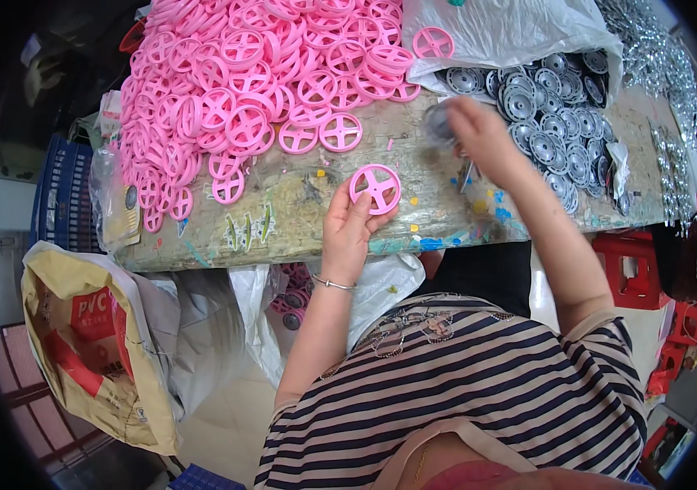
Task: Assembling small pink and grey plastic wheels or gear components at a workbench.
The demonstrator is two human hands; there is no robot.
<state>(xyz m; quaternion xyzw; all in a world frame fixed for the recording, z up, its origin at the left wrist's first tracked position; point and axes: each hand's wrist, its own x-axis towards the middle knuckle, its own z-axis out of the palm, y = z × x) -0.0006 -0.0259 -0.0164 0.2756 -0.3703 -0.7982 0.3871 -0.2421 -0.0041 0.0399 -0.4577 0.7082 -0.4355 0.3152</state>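
My left hand (pixel 345 233) grips a pink plastic wheel ring (pixel 375 189) with cross spokes, thumb on its face, above the front part of the worktable. My right hand (pixel 485 139) is over the table to the right, smeared by motion, with a grey round wheel cap (pixel 438 125) at its fingertips; that cap is blurred too. A big heap of pink wheel rings (pixel 242 82) covers the far left of the table. Grey wheel caps (pixel 559 131) lie piled at the right, spilling from a white plastic bag (pixel 520 37).
The worn wooden worktable (pixel 299 229) carries paint flecks and small stickers (pixel 249 233). Silver tinsel (pixel 650 57) hangs at the right. Below the edge are a large open sack (pixel 152 327), a white bag (pixel 254 314) holding pink wheels with grey centres, and red crates (pixel 634 269).
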